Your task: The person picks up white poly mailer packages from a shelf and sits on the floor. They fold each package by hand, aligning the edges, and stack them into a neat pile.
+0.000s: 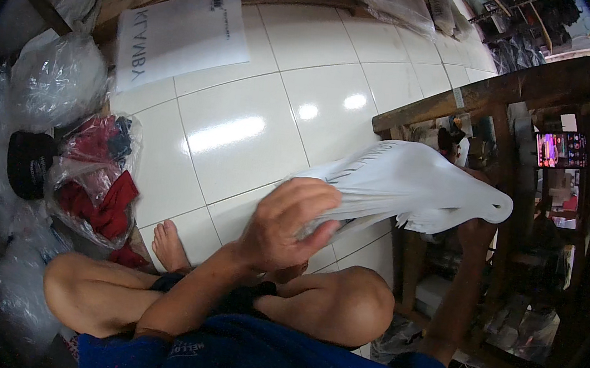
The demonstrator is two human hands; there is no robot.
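Observation:
A bundle of white plastic bags [410,178] with a row of slit-like folds along its upper edge stretches in front of me. Its narrow right end has a small hole. At that end my right hand [475,232] grips the bundle from behind and below, its fingers partly covered by the plastic. My left hand [284,222] hovers over the bundle's left end, thumb held away from curved fingers. Whether it touches the plastic I cannot tell. I sit cross-legged, with the bundle above the tiled floor [232,170].
At left, clear bags with red cloth [103,200] lie beside a black cap [29,165] and a bulging clear bag [58,76]. Ahead lies a white printed sheet [181,39]. A wooden rack [492,90] stands close on my right, with a lit phone [561,150] there.

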